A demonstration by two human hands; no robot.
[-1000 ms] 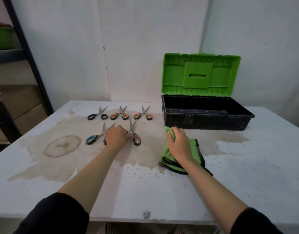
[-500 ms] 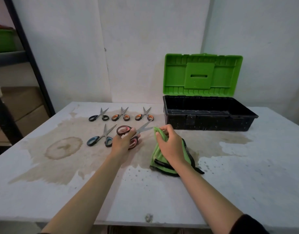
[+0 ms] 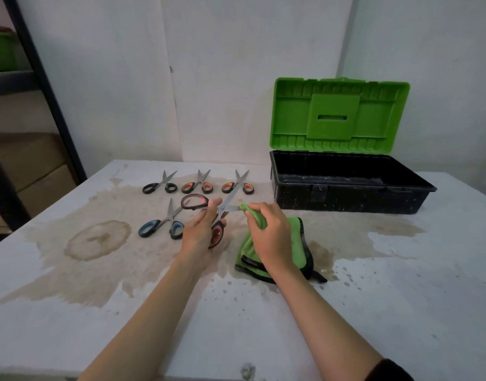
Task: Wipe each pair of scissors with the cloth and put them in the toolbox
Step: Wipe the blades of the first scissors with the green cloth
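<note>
The left hand (image 3: 202,233) was clamped on the red-handled scissors (image 3: 208,215), blades spread, lifted over the table (image 3: 401,298). The right hand (image 3: 272,235) pinched a fold of the green cloth (image 3: 299,243) against one blade: the first wipe seemed underway. Next likely called for drawing the cloth along each blade, then carrying the pair to the open, apparently empty toolbox (image 3: 346,193), while four pairs waited

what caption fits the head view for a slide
Left hand holds open red-handled scissors while right hand wipes a blade with the green cloth; open toolbox waits.

The stained white table (image 3: 401,312) bears four scissors (image 3: 159,185), cloth (image 3: 296,240), toolbox (image 3: 346,193).
</note>
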